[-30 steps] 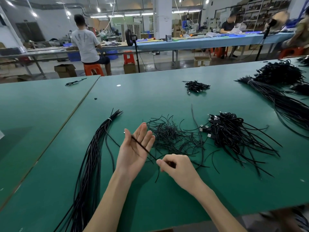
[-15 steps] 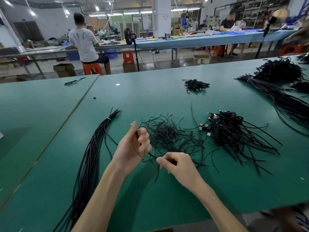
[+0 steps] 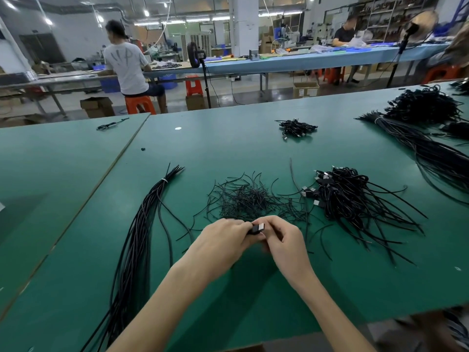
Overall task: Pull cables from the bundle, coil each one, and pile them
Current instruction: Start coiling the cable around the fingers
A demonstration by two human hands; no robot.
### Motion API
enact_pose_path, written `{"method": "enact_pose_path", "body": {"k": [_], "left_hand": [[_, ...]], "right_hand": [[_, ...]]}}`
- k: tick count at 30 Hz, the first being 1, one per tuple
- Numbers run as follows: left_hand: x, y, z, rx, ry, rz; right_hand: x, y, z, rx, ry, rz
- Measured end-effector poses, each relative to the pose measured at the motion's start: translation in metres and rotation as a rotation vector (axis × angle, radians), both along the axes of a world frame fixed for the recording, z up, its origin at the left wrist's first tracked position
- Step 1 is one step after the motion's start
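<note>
Presently grips one black cable [image 3: 258,228] low over the green bench [image 3: 228,148], with a flat plug end poking out between the two hands. Curls the left hand [image 3: 223,241] round the cable from one side and pinches it with the right hand [image 3: 283,241] from the other, knuckles nearly touching. Cannot tell the state of the coil, hidden inside the fingers. Looks to be finishing a coil or readying it for binding, judging by the loose heap of thin black ties [image 3: 248,199] just beyond the hands. Leaves plenty to do: to the left, a long bundle [image 3: 138,232] of straight cables, cinched near its far end by a white band [image 3: 164,180] and thick with strands. Counts as done, by the look of it, the pile [image 3: 347,199] of gathered cables to the right, plugs toward the ties, tails splayed across the bench. Shows farther back a small heap [image 3: 295,128] of cables and, at far right, a second long bundle [image 3: 429,158]. Seats other workers [image 3: 127,64] in the hall behind.
</note>
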State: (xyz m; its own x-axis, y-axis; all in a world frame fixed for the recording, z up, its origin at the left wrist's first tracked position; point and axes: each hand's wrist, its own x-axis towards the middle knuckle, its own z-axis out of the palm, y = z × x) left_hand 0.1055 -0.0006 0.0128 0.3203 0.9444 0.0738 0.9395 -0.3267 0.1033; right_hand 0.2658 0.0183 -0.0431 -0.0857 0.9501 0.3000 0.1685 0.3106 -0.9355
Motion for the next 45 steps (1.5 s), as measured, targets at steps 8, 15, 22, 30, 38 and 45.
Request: {"method": "enact_pose_path", "body": {"k": [8, 15, 22, 30, 38, 45], "left_hand": [[-0.016, 0.009, -0.020, 0.106, -0.054, -0.003], [-0.002, 0.013, -0.027, -0.139, -0.719, 0.070], [0.012, 0.008, -0.008, -0.262, -1.723, -0.024], [-0.013, -0.008, 0.023, -0.434, -1.347, -0.073], [-0.008, -0.012, -0.017, 0.077, 0.112, -0.124], [-0.017, -0.002, -0.042, 0.368, 0.035, -0.088]], "right_hand": [[-0.004, -0.004, -0.003, 0.159, -0.094, -0.051], [-0.003, -0.009, -0.001, 0.221, -0.061, -0.009], [-0.005, -0.007, -0.003, 0.093, -0.086, 0.198], [-0.004, -0.004, -0.003, -0.004, -0.144, 0.234], [-0.002, 0.001, -0.004, -0.096, -0.041, 0.187], [-0.002, -0.002, -0.004, 0.052, -0.050, -0.006]]}}
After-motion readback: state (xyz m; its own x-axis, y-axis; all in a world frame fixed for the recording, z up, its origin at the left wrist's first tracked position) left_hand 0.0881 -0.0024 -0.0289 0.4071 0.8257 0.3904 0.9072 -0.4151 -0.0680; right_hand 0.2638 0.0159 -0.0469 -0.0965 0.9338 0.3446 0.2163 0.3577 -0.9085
